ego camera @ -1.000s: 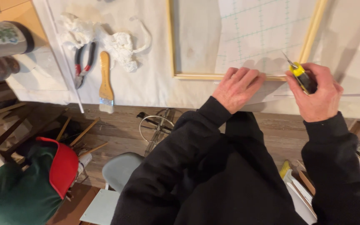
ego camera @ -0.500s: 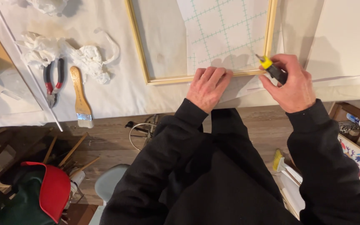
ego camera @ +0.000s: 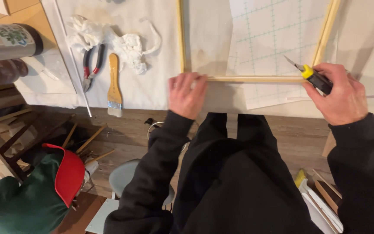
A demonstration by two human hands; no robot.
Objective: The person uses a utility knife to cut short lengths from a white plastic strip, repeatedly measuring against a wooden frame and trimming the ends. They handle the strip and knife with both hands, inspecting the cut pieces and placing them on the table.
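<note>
Left hand (ego camera: 187, 94) pressed flat on wooden frame (ego camera: 256, 79), fingers spread; right hand (ego camera: 340, 97) clamped on yellow-black utility knife (ego camera: 312, 77), blade at frame corner.

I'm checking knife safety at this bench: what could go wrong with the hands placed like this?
The right hand holds a yellow utility knife with its blade out at the wooden frame's near corner. The left hand presses the same bar, so a slip along it might bring the blade toward those fingers. The blade tip lies over the gridded sheet and could score it.
</note>
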